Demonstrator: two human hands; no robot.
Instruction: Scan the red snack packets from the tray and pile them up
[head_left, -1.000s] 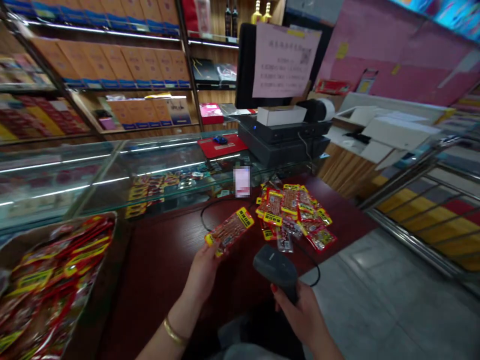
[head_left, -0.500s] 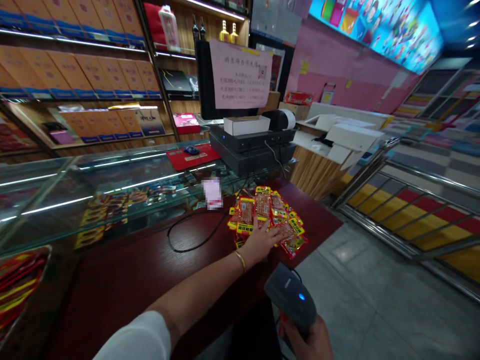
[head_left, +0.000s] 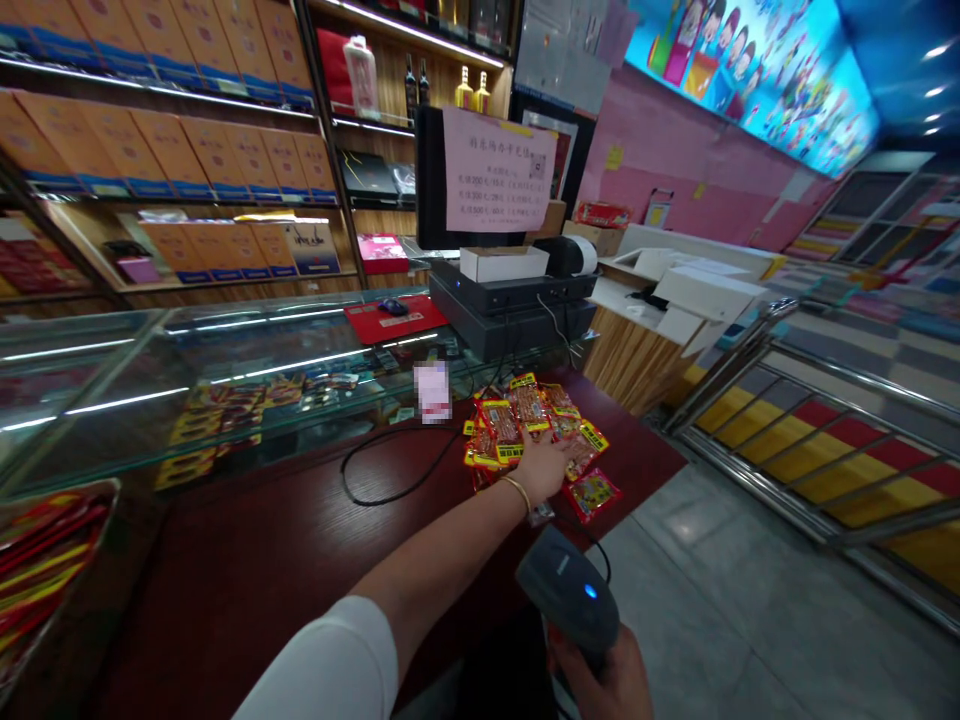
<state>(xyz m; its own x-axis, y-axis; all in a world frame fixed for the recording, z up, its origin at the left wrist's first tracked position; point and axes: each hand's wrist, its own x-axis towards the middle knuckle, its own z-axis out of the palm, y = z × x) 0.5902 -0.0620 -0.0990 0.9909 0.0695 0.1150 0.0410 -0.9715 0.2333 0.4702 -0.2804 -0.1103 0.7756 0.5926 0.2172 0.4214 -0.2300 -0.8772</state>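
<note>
My left hand [head_left: 544, 468], with a gold bangle on the wrist, lies over a pile of red and yellow snack packets [head_left: 504, 425]. Its fingers look spread on top of them, partly hidden by the back of the hand. One packet [head_left: 592, 494] rests at the pile's near right edge, by the counter's end. In my right hand [head_left: 616, 672] is a dark grey barcode scanner [head_left: 570, 590] with a blue light on top. The scanner's head points toward the pile, close to my left forearm, and its handle is mostly hidden by my fingers.
A black cable [head_left: 345, 470] loops across the dark red counter [head_left: 277, 570]. Behind it are a glass display case [head_left: 97, 385], a cash drawer [head_left: 495, 325] and a monitor [head_left: 431, 180]. A box of packets [head_left: 52, 580] stands at left; a metal railing [head_left: 825, 440] runs along the right.
My left hand has shifted right over the pile, and its packets have moved a little. The near right packet now shows more fully. The scanner has come slightly left.
</note>
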